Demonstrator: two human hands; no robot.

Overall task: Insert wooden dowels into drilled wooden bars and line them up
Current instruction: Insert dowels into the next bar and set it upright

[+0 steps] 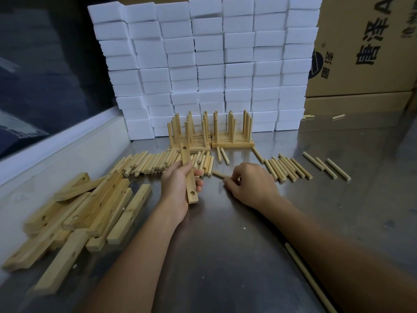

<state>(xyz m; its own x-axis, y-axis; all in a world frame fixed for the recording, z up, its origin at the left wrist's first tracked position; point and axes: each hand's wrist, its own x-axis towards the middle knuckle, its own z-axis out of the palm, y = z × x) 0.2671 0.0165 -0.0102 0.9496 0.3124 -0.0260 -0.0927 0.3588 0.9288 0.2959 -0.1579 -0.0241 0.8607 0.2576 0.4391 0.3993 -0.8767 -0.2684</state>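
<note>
A steel worktable carries everything. At its far edge stands a wall of stacked white foam blocks, with printed cardboard cartons to the right of it. On the near left lies a loose heap of drilled wooden bars, lying flat, their long axes mostly running from near left to far right. In front of the foam stand the finished bars, lined up side by side with their dowels pointing straight up. Before them lie two spreads of loose dowels: a dense pile left of centre and a looser row to the right, most of them lying with their long axes pointing roughly away from the person.

The left hand grips one drilled bar around its middle, fingers curled round it, above the table. The bar's long axis runs near to far, slightly tilted, with a hole visible near each end. The right hand rests on the table just to the right, its fingertips pinching a single dowel that lies on the surface, pointing left and away toward the bar.
</note>
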